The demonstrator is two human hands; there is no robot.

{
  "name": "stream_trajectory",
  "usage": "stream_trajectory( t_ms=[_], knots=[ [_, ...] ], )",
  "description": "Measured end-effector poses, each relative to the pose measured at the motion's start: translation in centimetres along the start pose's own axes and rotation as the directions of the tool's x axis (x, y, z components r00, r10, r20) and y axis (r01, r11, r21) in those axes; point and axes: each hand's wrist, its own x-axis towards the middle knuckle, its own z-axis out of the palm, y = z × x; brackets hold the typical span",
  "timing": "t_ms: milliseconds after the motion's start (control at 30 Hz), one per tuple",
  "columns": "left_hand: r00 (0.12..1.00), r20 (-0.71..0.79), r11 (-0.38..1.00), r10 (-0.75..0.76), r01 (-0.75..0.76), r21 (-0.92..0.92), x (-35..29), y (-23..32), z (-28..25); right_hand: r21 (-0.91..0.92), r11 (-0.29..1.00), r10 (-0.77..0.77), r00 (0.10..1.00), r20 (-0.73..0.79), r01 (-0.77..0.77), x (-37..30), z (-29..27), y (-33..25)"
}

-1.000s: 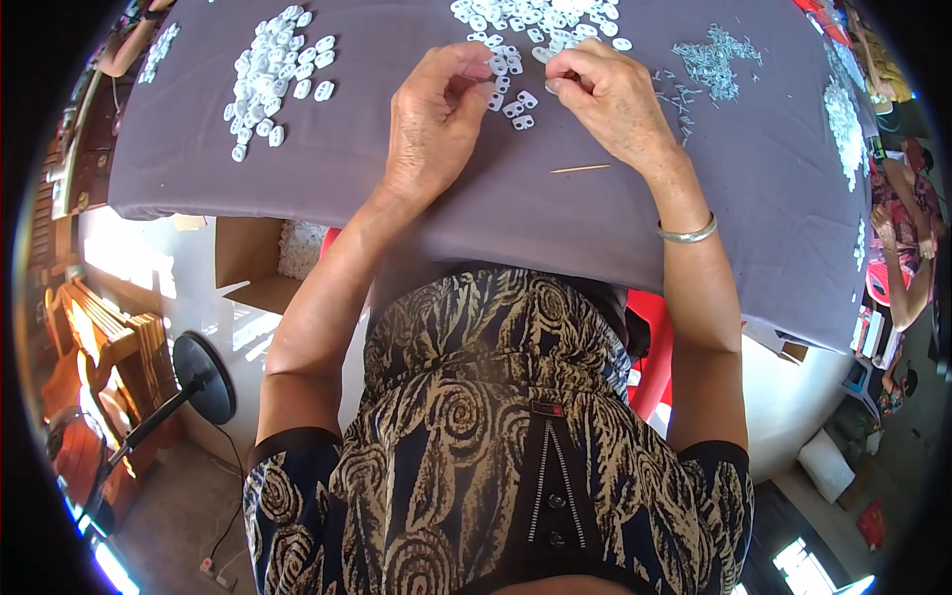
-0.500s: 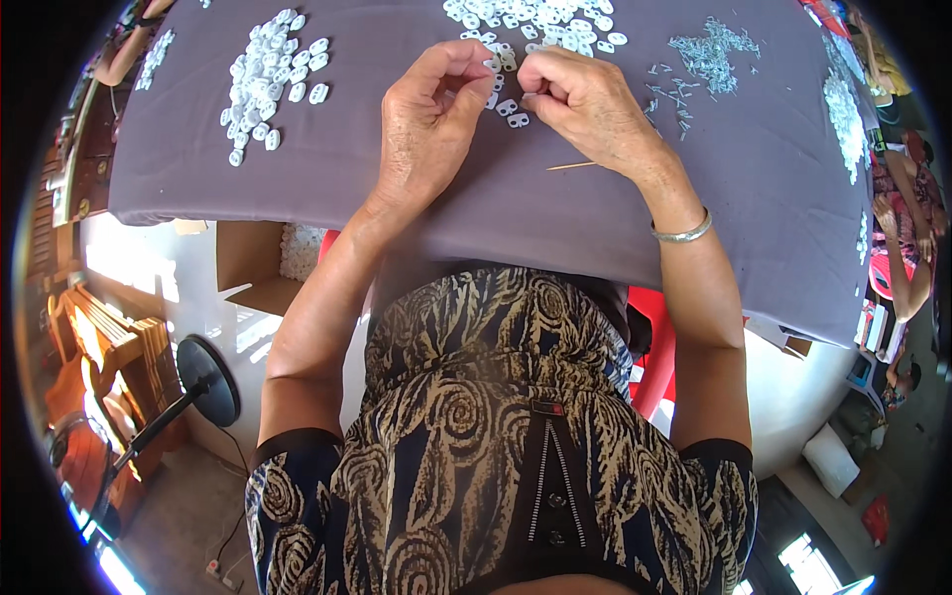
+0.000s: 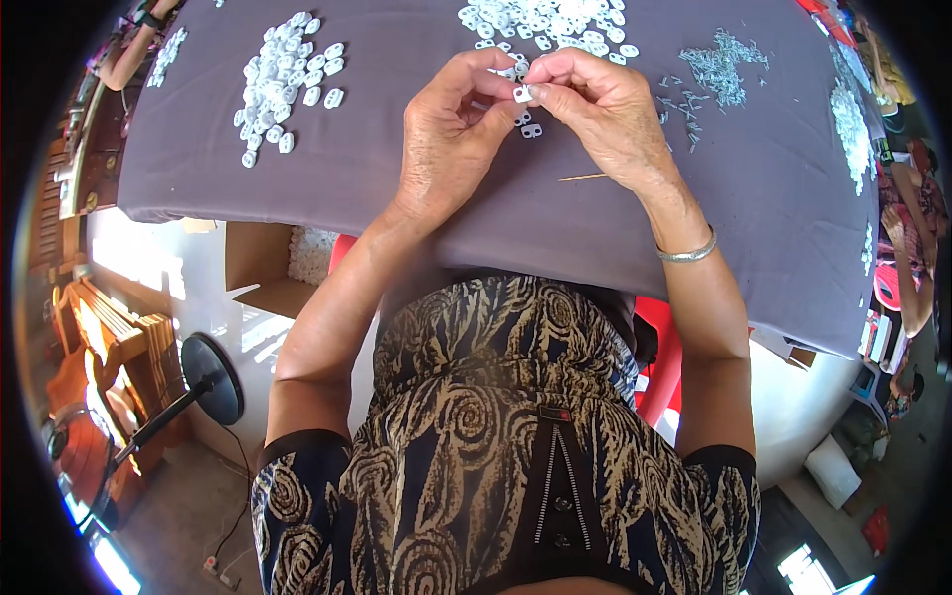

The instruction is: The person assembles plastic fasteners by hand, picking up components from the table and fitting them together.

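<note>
Both my hands meet over the far part of the cloth-covered table. A small white plastic piece (image 3: 523,94) with a dark hole sits between their fingertips. My left hand (image 3: 446,129) pinches it from the left, thumb and fingers closed together. From the other side, my right hand (image 3: 607,114) closes thumb and index finger at its edge. Whether a smaller part is between those fingers, I cannot make out. A few loose white two-holed pieces (image 3: 532,130) lie just beneath my hands. Near my right wrist rests a thin wooden stick (image 3: 582,178).
A heap of white pieces (image 3: 545,18) lies beyond my hands, and finished-looking white clips (image 3: 278,84) are heaped at left. Small metal pins (image 3: 724,67) are scattered at right. A cardboard box (image 3: 260,268) and a fan (image 3: 210,382) stand below. Other people sit at both sides.
My hands have come together at the white piece; before, they were apart. The right fingers have uncurled from a tighter fold to reach it. The whole view has shifted slightly.
</note>
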Motion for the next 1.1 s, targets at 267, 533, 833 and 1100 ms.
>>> stream_trajectory(
  t_ms=[267,533,833,1100],
  knots=[
    [1.0,0.017,0.999,-0.001,0.002,-0.052,0.0,1.1,0.2,-0.101,0.995,-0.024,1.0,-0.015,0.022,0.1,-0.2,0.1],
    [0.998,-0.002,0.996,-0.059,0.058,-0.063,0.1,1.2,-0.5,-0.078,0.995,-0.057,0.998,-0.017,0.056,0.0,0.4,-0.1],
    [0.999,0.013,0.994,-0.034,0.035,-0.102,0.0,1.1,-0.5,0.006,1.0,-0.002,1.0,0.016,0.002,-0.3,0.4,-0.3],
    [0.981,0.134,0.99,-0.137,0.142,-0.028,0.8,2.0,-1.9,0.05,0.997,-0.067,0.998,0.014,0.066,-0.3,0.7,0.3]
  ],
)
